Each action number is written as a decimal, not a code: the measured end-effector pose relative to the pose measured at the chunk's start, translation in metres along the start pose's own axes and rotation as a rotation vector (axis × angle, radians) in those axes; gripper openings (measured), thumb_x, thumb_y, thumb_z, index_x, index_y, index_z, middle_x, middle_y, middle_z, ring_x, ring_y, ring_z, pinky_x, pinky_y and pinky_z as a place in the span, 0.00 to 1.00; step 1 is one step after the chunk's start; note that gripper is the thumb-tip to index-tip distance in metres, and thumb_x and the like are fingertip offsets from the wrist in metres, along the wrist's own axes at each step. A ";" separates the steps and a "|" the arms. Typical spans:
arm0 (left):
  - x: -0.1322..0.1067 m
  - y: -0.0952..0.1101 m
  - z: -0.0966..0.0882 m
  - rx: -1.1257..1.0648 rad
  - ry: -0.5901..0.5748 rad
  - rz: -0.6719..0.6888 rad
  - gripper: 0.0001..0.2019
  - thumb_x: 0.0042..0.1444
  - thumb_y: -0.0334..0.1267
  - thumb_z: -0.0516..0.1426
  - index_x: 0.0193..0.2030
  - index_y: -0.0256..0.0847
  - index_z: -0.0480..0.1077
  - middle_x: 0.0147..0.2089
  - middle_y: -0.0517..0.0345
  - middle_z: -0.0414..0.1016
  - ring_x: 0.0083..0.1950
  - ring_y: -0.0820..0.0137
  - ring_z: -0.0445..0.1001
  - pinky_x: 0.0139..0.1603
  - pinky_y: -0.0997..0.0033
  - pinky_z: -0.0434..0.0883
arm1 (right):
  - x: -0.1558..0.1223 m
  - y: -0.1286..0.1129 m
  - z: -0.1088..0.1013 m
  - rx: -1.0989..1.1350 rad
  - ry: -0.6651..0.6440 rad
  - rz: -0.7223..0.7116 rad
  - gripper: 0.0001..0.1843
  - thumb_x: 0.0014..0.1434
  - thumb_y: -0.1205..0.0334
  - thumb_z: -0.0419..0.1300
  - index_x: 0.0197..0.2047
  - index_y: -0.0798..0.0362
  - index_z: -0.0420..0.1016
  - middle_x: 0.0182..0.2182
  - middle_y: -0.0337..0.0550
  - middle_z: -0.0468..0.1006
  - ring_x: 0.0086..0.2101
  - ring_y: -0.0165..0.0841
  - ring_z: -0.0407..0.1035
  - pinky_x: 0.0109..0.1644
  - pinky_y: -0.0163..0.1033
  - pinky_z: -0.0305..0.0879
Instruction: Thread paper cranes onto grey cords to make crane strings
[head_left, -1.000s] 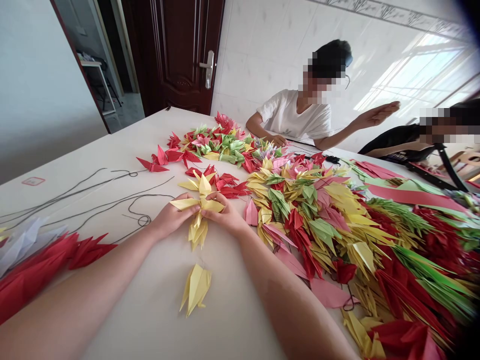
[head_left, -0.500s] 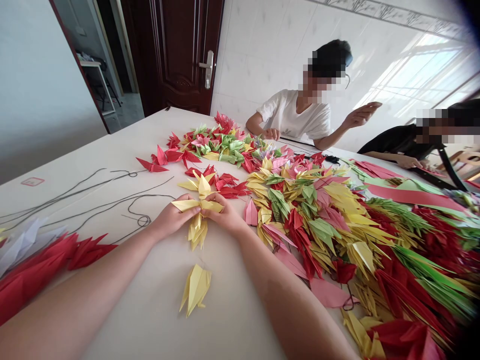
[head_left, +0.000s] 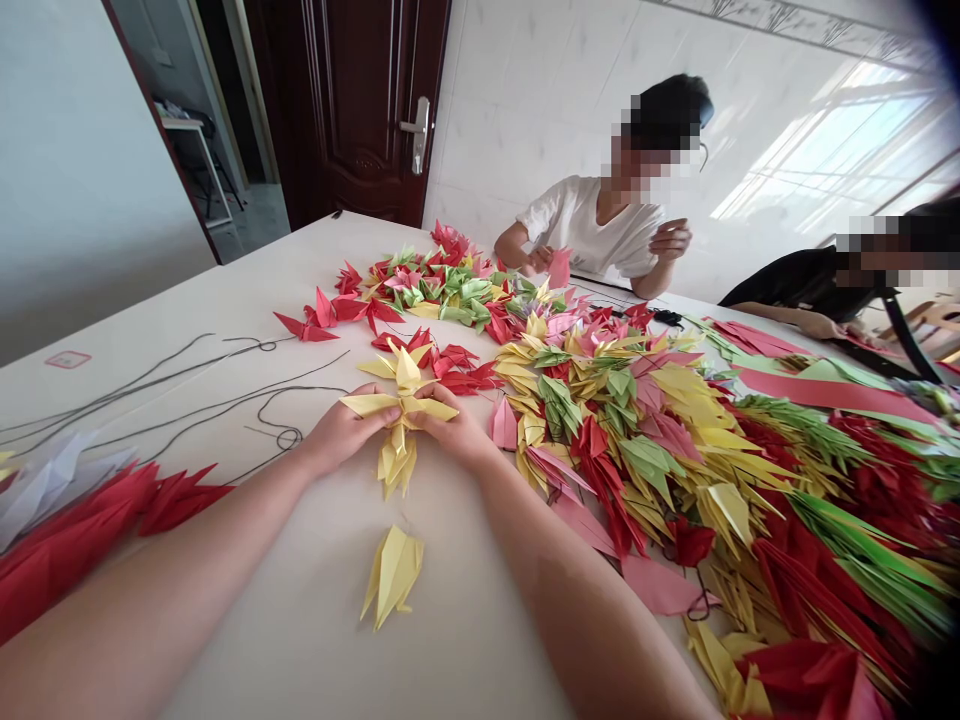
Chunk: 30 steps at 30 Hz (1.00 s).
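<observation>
A yellow origami crane point(head_left: 406, 403) with its wings spread is pinched between my two hands over the white table point(head_left: 315, 610). My left hand point(head_left: 346, 430) grips its left wing near the body, and my right hand point(head_left: 448, 428) grips the right side. Just beyond my fingers lies more folded yellow paper, and another yellow piece point(head_left: 396, 465) hangs or lies right below the held crane. Nearer to me, a separate yellow crane point(head_left: 394, 575) with folded wings rests on the table. Several red cranes point(head_left: 457, 368) lie beyond my right hand.
A large heap of folded paper cranes point(head_left: 622, 420) in yellow, red, green and pink covers the right side. Black cords point(head_left: 225, 405) stretch across the left, near red folded cranes point(head_left: 82, 535). Across the table sits a person in a white shirt point(head_left: 592, 230); another in black point(head_left: 787, 270) is at the right.
My hands stay in about the same place, and the crane's wings are pulled slightly wider apart. Across the table, the person's raised hand has come down and inward, and pink paper shows at their other hand.
</observation>
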<state>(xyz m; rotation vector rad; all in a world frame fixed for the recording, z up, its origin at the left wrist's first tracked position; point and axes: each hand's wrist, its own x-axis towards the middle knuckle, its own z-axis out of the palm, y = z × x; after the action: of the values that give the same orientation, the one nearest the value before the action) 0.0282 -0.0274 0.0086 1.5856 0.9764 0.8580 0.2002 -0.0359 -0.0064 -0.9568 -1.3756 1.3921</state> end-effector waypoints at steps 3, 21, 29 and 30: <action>0.000 -0.001 0.001 -0.019 0.025 -0.017 0.14 0.49 0.50 0.56 0.29 0.41 0.60 0.26 0.65 0.64 0.31 0.71 0.66 0.32 0.72 0.63 | 0.001 0.001 0.000 0.009 0.021 -0.003 0.15 0.45 0.55 0.63 0.33 0.51 0.63 0.28 0.34 0.67 0.29 0.26 0.64 0.36 0.34 0.61; -0.001 -0.001 0.001 0.015 0.007 0.001 0.14 0.50 0.50 0.55 0.33 0.41 0.65 0.31 0.62 0.69 0.34 0.69 0.69 0.34 0.72 0.66 | -0.001 -0.006 0.002 0.030 0.065 0.028 0.14 0.46 0.53 0.61 0.29 0.53 0.65 0.26 0.34 0.67 0.28 0.25 0.61 0.34 0.33 0.56; -0.003 0.001 0.000 0.106 -0.025 0.006 0.15 0.46 0.48 0.60 0.37 0.42 0.68 0.35 0.61 0.73 0.34 0.69 0.70 0.31 0.75 0.65 | 0.000 -0.001 0.000 -0.033 0.110 0.018 0.15 0.47 0.51 0.60 0.26 0.53 0.62 0.21 0.31 0.60 0.23 0.23 0.54 0.28 0.31 0.49; -0.003 0.001 0.000 0.095 -0.035 -0.004 0.15 0.46 0.48 0.60 0.37 0.42 0.67 0.34 0.61 0.73 0.33 0.70 0.70 0.30 0.75 0.65 | 0.000 -0.001 0.000 -0.030 0.105 0.021 0.15 0.47 0.51 0.59 0.26 0.53 0.62 0.20 0.31 0.60 0.23 0.23 0.53 0.27 0.31 0.49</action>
<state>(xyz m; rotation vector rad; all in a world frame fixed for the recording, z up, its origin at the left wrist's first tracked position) 0.0276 -0.0303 0.0095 1.6734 1.0079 0.7891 0.1998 -0.0357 -0.0056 -1.0528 -1.3147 1.3210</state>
